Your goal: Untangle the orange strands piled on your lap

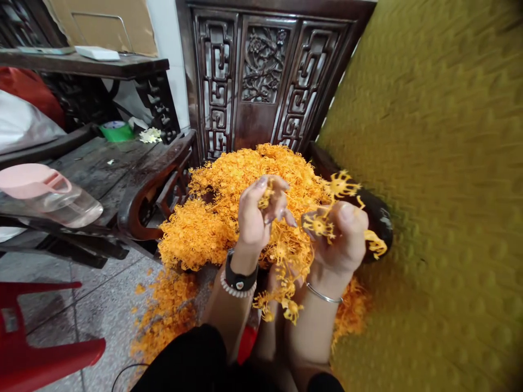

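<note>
A big heap of small orange plastic pieces (pixel 229 190) lies on a dark wooden seat in front of me. My left hand (pixel 257 215), with a black watch and a bead bracelet on the wrist, is closed on a small orange piece pinched at the fingertips. My right hand (pixel 343 234), wearing a thin metal bangle, is closed round a bunch of linked orange pieces (pixel 327 218) that stick out above and to the right of the fist. More orange pieces hang between my wrists.
Orange pieces (pixel 163 316) have spilled onto the grey tiled floor. A carved dark wooden chair back (pixel 261 71) stands behind the heap, a yellow cushion (pixel 441 190) to the right. At the left are a clear jug with pink lid (pixel 49 193) and a red plastic stool (pixel 36 348).
</note>
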A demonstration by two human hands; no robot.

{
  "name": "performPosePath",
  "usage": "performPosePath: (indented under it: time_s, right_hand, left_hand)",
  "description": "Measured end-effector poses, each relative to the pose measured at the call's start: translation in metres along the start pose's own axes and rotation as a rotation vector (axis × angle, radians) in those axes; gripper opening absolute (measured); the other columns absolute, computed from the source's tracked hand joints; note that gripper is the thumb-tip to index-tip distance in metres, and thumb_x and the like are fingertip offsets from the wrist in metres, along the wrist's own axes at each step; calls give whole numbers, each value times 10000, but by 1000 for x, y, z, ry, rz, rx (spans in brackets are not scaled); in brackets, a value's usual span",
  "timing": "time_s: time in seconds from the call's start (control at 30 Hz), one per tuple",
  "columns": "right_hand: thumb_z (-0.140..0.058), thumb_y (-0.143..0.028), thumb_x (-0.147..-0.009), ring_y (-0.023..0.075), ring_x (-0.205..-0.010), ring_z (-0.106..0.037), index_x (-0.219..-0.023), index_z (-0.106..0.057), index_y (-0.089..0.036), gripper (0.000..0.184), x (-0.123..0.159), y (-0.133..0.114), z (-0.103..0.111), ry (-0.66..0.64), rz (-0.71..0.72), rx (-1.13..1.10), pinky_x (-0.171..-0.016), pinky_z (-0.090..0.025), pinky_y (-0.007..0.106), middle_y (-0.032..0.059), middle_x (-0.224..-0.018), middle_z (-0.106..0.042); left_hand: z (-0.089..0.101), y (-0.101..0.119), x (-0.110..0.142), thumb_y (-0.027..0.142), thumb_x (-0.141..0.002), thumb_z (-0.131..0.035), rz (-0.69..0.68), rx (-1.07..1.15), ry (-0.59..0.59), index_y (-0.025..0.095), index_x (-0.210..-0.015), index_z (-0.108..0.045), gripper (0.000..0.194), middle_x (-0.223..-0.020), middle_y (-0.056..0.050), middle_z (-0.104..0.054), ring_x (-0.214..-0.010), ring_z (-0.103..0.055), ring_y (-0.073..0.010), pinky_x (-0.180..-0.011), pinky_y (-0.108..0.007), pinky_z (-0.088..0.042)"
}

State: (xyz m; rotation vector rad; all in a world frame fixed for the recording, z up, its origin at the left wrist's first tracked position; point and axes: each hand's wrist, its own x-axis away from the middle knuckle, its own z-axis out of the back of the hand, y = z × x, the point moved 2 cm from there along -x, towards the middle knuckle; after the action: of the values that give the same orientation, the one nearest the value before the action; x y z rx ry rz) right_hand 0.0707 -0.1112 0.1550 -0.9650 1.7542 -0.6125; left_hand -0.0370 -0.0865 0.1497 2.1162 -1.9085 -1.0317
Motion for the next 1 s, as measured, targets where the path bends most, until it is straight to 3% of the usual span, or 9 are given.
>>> performPosePath:
  time_s: [0.1,0.2,0.27,0.4,0.5,0.63,0.8,0.87,1.0]
  right_hand:
    - [-628,-270,-717,50,-379,-140,-457,-234,-186,480,1,2,2,-88,-97,24,-380,-99,262,-63,-430,-143]
    - [-629,-280,-694,46,-364,-140,-447,-201,-187,503,2,3,3,-158,-255,-38,-361,-87,256,-65,-392,-135]
    - [-626,-251,-685,37,-355,-136,-452,-185,-184,504,3,3,3,-167,-323,-90,-347,-85,243,-71,-396,-123]
    - [-604,-252,-731,21,-314,-157,-434,-228,-175,484,3,3,3,-289,-472,-124,-321,-68,217,-79,-383,-170]
    - [-564,-269,-789,12,-282,-167,-417,-293,-163,472,1,4,1,-398,-524,-151,-301,-50,196,-80,-355,-224]
    - [-510,-230,-821,7,-251,-144,-425,-310,-163,449,-1,10,-10,-394,-422,-309,-266,-73,162,-89,-341,-209]
    - [-528,-318,-819,5,-217,-44,-439,-358,-193,435,-6,8,-14,-249,-3,-508,-229,-105,143,-123,-292,-92]
    - [-491,-378,-834,11,-204,-21,-455,-353,-203,440,-8,0,-13,-248,85,-565,-216,-102,142,-128,-289,-58]
    - [-460,-344,-844,30,-215,-129,-446,-304,-194,453,-11,-9,-16,-187,-13,-362,-234,-130,172,-97,-313,-163]
  left_hand:
    - [-4,-3,-1,198,-789,-494,45,-10,11,201,-905,-585,148,-704,27,-542,-371,-199,-20,-324,-170,-245]
    - [-2,-4,-2,124,-732,-510,71,9,-4,194,-804,-557,111,-676,36,-463,-389,-193,-16,-338,-167,-179]
    - [0,-3,-1,188,-742,-505,57,-22,-43,186,-730,-526,24,-617,39,-388,-405,-202,-31,-353,-177,-157]
    - [3,-3,3,456,-789,-525,67,-331,-179,174,-664,-520,308,-599,22,-386,-474,-294,-67,-399,-215,-198]
    - [1,-9,4,473,-778,-588,165,-437,-270,166,-552,-456,403,-528,35,-351,-463,-291,-64,-426,-233,-208]
    - [-3,-17,1,472,-847,-497,136,-118,-77,165,-484,-341,500,-461,51,-252,-406,-241,-51,-388,-216,-201]
    - [3,-7,-2,338,-945,-339,19,221,180,177,-551,-205,447,-493,58,-145,-396,-142,-52,-324,-133,-181]
    - [6,1,-3,309,-963,-273,-22,339,178,180,-569,-193,423,-513,59,-117,-402,-112,-54,-316,-111,-171]
    - [-5,0,-1,353,-945,-333,15,254,23,165,-598,-378,397,-507,65,-206,-390,-158,-37,-314,-113,-189]
